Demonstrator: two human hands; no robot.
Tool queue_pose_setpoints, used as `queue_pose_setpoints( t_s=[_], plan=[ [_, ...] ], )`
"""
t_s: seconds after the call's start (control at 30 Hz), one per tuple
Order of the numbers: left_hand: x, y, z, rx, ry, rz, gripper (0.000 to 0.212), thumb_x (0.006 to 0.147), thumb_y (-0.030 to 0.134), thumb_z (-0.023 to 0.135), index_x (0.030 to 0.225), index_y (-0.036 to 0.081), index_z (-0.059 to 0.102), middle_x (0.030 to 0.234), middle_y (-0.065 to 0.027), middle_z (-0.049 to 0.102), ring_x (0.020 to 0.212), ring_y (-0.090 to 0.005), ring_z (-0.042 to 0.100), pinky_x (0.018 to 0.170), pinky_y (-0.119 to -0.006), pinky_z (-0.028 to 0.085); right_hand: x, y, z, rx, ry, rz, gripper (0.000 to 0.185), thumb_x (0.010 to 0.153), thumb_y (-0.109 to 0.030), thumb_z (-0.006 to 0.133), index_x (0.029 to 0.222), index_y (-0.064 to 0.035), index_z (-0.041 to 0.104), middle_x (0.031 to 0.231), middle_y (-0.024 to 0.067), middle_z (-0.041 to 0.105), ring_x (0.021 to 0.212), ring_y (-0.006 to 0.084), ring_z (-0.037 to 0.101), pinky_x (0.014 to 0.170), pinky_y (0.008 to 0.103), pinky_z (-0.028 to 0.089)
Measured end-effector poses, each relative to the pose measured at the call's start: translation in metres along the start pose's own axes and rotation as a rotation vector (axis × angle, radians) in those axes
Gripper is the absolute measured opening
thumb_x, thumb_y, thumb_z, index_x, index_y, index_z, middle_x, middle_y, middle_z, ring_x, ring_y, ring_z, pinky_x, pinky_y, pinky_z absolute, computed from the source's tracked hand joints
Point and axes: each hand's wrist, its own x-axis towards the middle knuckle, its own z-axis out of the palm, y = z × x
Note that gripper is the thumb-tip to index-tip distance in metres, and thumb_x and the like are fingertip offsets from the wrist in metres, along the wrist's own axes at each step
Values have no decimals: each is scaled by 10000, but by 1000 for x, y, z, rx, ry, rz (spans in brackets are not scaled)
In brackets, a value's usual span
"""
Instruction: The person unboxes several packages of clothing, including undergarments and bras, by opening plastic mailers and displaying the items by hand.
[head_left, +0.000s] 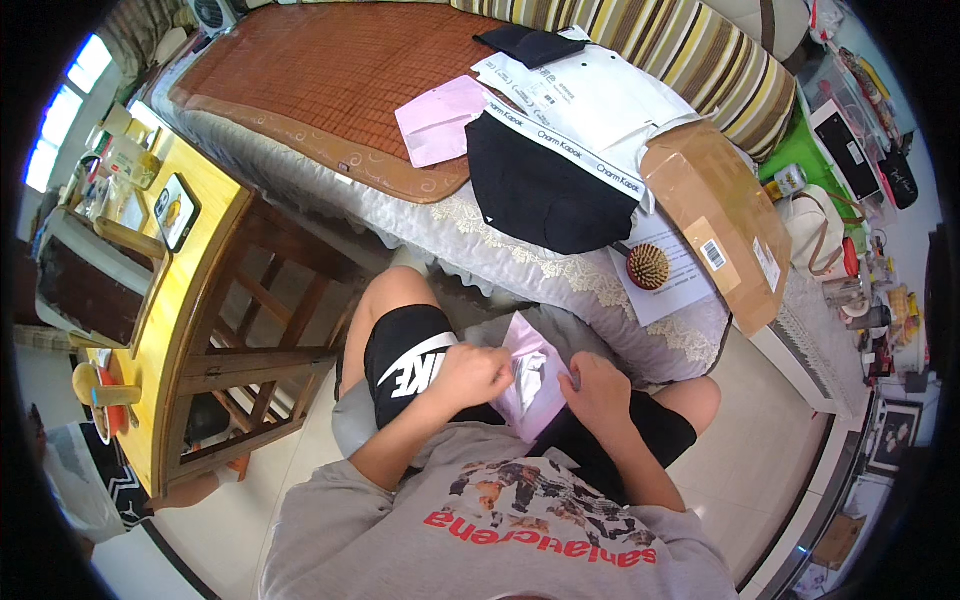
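Observation:
Over my lap, my left hand (474, 375) and my right hand (598, 386) grip opposite sides of a pink pouch (547, 401), which is spread apart and shows a silvery inside. Beyond it, at the edge of the covered seat, lies a pair of black underpants (551, 195) with a white lettered waistband. A second pink pouch (439, 124) lies flat to its left, partly under a white plastic mailing bag (600, 90). Folded black cloth (529, 46) rests on the bag. A round hairbrush (648, 267) lies bristles up on a printed sheet (667, 296).
A brown cardboard box (720, 225) stands at the right end of the seat. At the left, a wooden table (210, 225) holds a phone (177, 212) and a bowl (112, 416). Another person's leg (184, 493) shows at the lower left. A striped cushion (675, 60) lies behind.

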Motion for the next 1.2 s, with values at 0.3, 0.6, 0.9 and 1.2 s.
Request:
queue_pose_setpoints(
  t_s=[0.3,0.6,0.9,1.2],
  plan=[
    [9,20,16,-82,-64,-21,121,663,167,512,594,69,492,516,-109,514,477,-297,519,445,-377,412,-15,-9,27,-426,7,-260,203,684,-135,490,874,-61,497,783,66,506,735,189,525,544,274,385],
    [12,-7,27,-328,56,-407,108,683,113,497,761,43,471,646,-132,521,594,-265,537,533,-334,424,0,5,49,-62,-32,-169,166,710,-167,513,856,-104,561,855,71,556,756,245,540,639,369,357],
    [9,-56,78,-1317,60,-994,425,810,262,472,1174,100,324,1052,-9,406,969,-106,384,838,-247,304,-3,6,3,441,117,-39,79,680,-42,600,752,-17,579,714,88,572,614,199,558,545,264,430],
    [9,-40,72,-1568,-158,-955,385,826,305,473,1089,27,431,959,-54,517,867,-134,502,787,-253,392,-10,19,-11,1180,238,80,106,733,-3,576,825,-27,527,779,-5,528,684,54,485,606,179,387]
  ],
)
